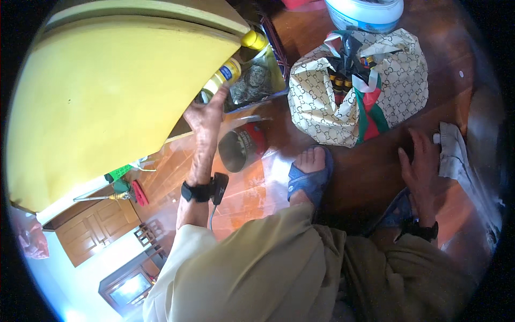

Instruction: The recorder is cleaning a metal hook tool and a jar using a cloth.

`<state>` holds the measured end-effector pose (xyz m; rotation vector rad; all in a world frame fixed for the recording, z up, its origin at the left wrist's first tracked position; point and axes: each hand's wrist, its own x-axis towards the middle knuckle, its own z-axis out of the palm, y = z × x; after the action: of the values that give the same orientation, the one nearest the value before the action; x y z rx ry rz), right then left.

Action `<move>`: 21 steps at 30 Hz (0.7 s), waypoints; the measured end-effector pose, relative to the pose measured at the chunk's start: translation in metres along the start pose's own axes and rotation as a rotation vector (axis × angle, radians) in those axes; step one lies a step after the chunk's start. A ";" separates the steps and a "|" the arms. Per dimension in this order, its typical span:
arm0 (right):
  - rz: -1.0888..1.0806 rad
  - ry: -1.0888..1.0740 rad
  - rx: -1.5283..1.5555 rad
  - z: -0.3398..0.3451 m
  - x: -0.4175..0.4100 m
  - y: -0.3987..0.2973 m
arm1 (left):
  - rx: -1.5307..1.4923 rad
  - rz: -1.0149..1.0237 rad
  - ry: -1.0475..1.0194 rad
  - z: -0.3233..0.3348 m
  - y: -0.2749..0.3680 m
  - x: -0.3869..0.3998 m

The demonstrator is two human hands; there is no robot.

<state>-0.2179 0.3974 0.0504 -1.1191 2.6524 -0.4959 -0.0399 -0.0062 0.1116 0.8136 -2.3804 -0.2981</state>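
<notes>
My left hand reaches in beside the edge of a yellow panel. Its thumb lies against a bottle or jar with yellow and blue on it, and its other fingers are partly hidden, so its hold is unclear. Next to that bottle, clear-wrapped, dark stringy bundles lie in a low container, below a yellow-capped item. My right hand, fingers apart and holding nothing, is right of a cream patterned bag. Small yellow-capped bottles show in the bag's opening.
An open tin with a red side lies tipped on the floor near my left wrist. A white tub stands behind the bag. My sandalled foot is between the tin and the bag. A pale cloth lies at right.
</notes>
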 end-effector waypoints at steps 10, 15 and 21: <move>-0.081 0.006 -0.066 0.010 0.000 0.014 | 0.133 -0.278 -0.347 0.053 -0.091 0.038; -0.068 -0.037 -0.049 0.008 0.000 0.016 | 0.398 -0.215 -0.527 0.053 -0.098 0.033; -0.068 -0.011 -0.026 0.006 0.000 0.013 | 0.531 -0.234 -0.581 0.050 -0.106 0.029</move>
<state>-0.2241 0.4047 0.0398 -1.2199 2.6262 -0.4678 -0.0379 -0.1064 0.0448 1.4097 -2.9640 0.0261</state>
